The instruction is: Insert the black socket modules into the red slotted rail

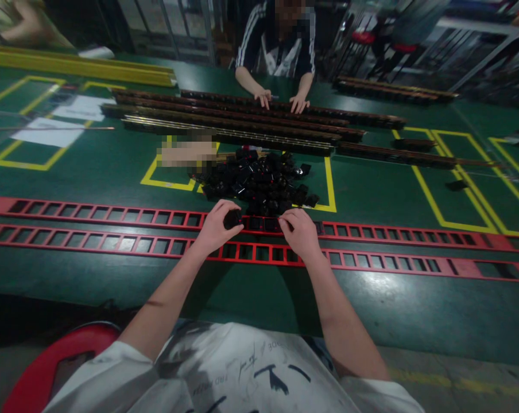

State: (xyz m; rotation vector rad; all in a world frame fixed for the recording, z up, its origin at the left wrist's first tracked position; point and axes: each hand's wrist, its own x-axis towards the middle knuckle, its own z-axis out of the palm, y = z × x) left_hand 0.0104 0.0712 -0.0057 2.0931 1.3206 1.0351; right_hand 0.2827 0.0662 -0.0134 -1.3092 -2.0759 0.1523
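Two long red slotted strips (pixel 113 217) lie side by side across the green table (pixel 91 275) in front of me. My left hand (pixel 217 225) is closed on a small black part (pixel 233 218) over the far strip. My right hand (pixel 298 230) is closed, fingertips pressing on a black part (pixel 271 225) seated in the same strip. Between my hands a few black parts sit in the slots. Just beyond lies a heap of black parts (pixel 259 180).
Long dark strips (pixel 242 123) lie stacked across the table's far side, where another person's hands (pixel 281 102) rest on them. Yellow floor-style markings (pixel 432 195) frame areas on the table. More dark strips (pixel 392 90) lie far right; papers (pixel 53 131) far left.
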